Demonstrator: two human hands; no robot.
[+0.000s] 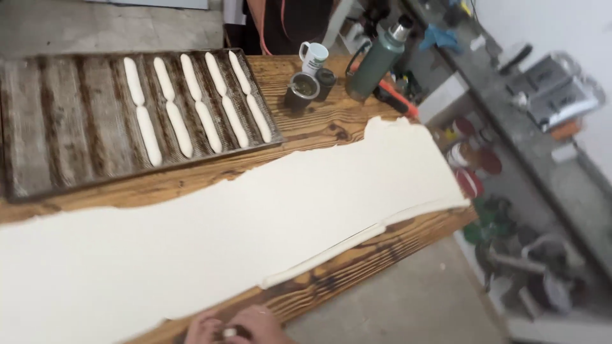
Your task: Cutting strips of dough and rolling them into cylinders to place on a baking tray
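A long sheet of pale rolled dough (pixel 255 223) lies across the wooden table (pixel 331 127). A thin cut strip of dough (pixel 344 241) runs along its near edge. At the bottom of the frame my left hand (pixel 203 328) and my right hand (pixel 264 323) sit close together at the table's near edge, just below the dough. Only their tops show. A small shiny metal thing (pixel 229 332) sits between them; what it is and which hand has it is unclear.
A dark ridged baking tray (pixel 57 121) at the back left holds several long dough sticks (pixel 194 105). Behind the dough stand a white mug (pixel 313 56), two dark cups (pixel 301 89) and a green flask (pixel 377 58). Cluttered shelves with pots (pixel 510 210) line the right.
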